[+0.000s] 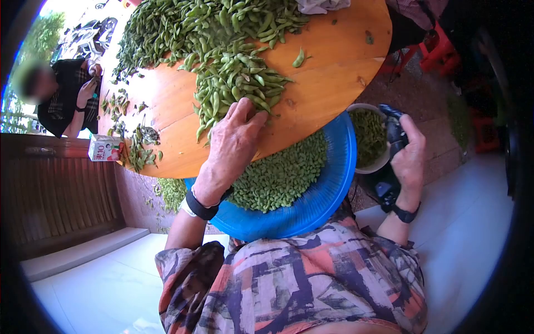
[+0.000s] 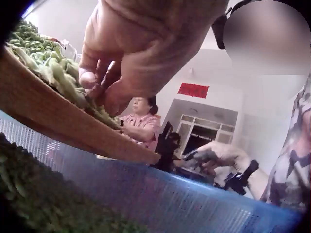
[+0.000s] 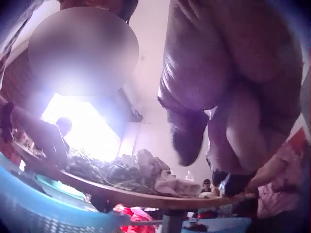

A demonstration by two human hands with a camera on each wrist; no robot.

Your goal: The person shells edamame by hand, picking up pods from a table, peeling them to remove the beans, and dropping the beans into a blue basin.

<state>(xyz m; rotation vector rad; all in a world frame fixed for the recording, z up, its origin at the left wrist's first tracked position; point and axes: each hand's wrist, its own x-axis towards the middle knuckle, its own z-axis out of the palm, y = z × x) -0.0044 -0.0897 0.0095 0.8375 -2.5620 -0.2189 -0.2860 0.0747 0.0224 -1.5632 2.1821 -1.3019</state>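
Note:
My left hand [image 1: 236,142] is at the near edge of a heap of green soybean pods [image 1: 233,78] on the wooden table. In the left wrist view its thumb and fingertips pinch at pods [image 2: 60,77] by the table edge. My right hand [image 1: 410,153] hangs to the right, beside a pale bucket [image 1: 381,167] of green pods or husks. Dark coverings show on its fingers [image 1: 394,127], which are loosely bent. Below the table edge, a blue basket [image 1: 339,183] holds many shelled green beans [image 1: 278,178].
The round wooden table [image 1: 328,67] curves above the basket. A drink carton [image 1: 105,148] stands at its left edge near loose pods [image 1: 143,147]. One person [image 1: 67,100] sits at the left; another [image 2: 143,124] sits across. Red stools [image 1: 439,53] stand at the right.

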